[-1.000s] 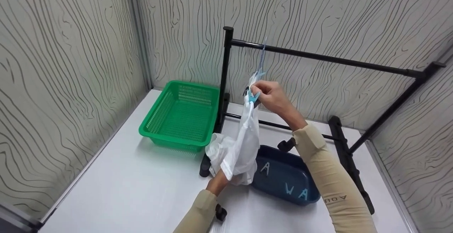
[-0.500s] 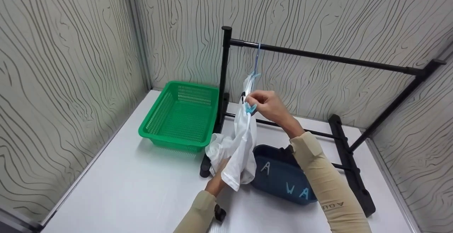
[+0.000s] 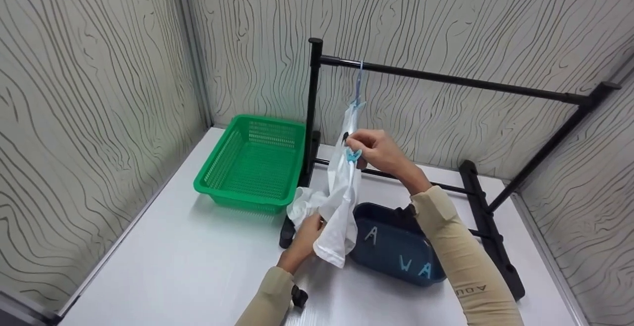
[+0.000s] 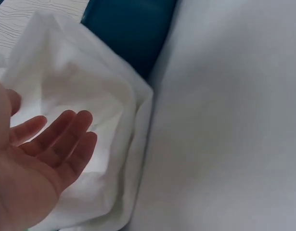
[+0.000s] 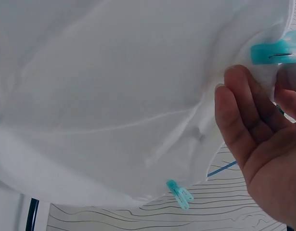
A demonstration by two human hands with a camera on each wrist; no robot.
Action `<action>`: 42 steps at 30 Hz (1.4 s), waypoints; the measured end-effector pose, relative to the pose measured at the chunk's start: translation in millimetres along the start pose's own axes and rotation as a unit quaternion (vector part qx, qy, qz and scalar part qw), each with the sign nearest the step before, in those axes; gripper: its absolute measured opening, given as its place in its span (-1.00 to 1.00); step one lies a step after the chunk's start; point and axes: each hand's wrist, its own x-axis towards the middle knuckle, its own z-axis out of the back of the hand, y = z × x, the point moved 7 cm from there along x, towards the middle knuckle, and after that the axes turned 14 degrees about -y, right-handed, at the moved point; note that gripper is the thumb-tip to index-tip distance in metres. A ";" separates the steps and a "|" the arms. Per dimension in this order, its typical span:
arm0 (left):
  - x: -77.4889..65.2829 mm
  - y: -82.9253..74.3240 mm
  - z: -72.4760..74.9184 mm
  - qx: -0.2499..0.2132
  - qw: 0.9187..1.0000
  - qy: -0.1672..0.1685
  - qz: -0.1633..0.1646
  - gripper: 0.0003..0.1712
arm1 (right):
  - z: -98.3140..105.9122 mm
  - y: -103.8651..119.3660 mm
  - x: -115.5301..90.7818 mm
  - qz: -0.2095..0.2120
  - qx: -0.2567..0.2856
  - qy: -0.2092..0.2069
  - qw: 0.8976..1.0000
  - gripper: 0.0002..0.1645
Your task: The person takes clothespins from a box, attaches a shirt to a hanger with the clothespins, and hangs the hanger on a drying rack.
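A white garment [image 3: 339,192] hangs by a blue hanger [image 3: 358,85] from the rack's black top bar [image 3: 446,79]. Teal clothespins clip it: one [image 3: 353,155] beside my right hand, another [image 3: 357,104] close below the hook. My right hand [image 3: 379,150] pinches the garment's upper edge by the nearer clothespin; the right wrist view shows fingers [image 5: 234,115] against the cloth, thumb partly hidden. Low at the left, my left hand [image 3: 308,234] is beside the bunched lower cloth. In the left wrist view its fingers [image 4: 66,144] are loosely bent, holding nothing.
A green basket [image 3: 292,203] stands left of the rack on the white table [image 3: 173,276]. Below the bar, right of the garment, sits a dark blue basin [image 3: 396,251] with letters on it. Black rack feet [image 3: 495,237] and patterned walls [image 3: 446,24] surround the area.
The hanger hook has come down onto the bar and shifted slightly left. My right hand lowered with the garment's edge. My left hand moved out from behind the cloth, toward the left.
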 end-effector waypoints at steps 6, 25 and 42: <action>10.0 -11.4 17.8 0.053 0.996 -0.043 -0.057 -0.82 | 5.3 1.6 -0.3 0.000 -0.019 0.009 1.000 -0.79; 63.1 -36.7 93.1 0.116 0.984 -0.039 -0.133 -0.80 | 56.0 -35.6 -37.7 -0.007 -0.079 0.058 0.995 -0.59; 123.2 -90.5 187.8 0.272 0.948 0.087 -0.143 -0.70 | 129.2 -59.1 -85.0 -0.091 -0.266 0.069 0.957 -0.58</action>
